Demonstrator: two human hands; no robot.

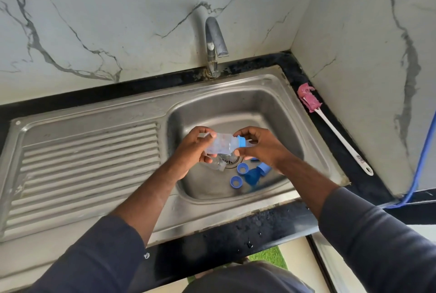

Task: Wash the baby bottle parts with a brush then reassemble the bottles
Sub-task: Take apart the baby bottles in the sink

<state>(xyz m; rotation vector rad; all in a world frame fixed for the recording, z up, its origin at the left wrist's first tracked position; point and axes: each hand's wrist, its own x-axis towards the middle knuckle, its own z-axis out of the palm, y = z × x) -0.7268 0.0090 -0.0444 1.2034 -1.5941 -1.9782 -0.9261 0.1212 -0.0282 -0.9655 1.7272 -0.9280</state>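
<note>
Ridges of a stainless-steel draining board (pixel 89 158) fill the left of the view. The board is part of a one-piece steel sink (pixel 271 108) set into a black stone worktop (pixel 236 229), below a white marble wall (pixel 118 21) with grey veins. At the back stands a curved chrome tap (pixel 213 42), with no water visibly running.

Two dark-sleeved arms reach over the basin. The left hand (pixel 192 151) has its grip closed round the body of a small clear plastic baby bottle (pixel 220 144), held on its side above the drain. The bottle's neck points right and wears a light blue screw collar (pixel 241 142). The right hand (pixel 259 146) has its grip closed on that end, with the fingers curled over the collar and over a pale piece beyond it, probably the teat.

Below the hands, on the basin floor beside the drain, lies a second clear bottle (pixel 220 162) with no collar. To its right lie two loose blue rings (pixel 242 169), near each other. Next to them is a darker blue dome-shaped cap (pixel 253 175), then another blue piece half hidden under the right wrist.

Further right, outside the sink, a bottle brush (pixel 335 127) with a pink sponge head and a long white handle lies on the worktop, with neither hand touching it. A blue cord (pixel 424 151) runs down the right edge.

Whether the collar is being twisted on or off cannot be told. If on, one bottle is nearly reassembled. Either way much appears to be left, since the second bottle, the rings and the cap are all still apart in the basin.
</note>
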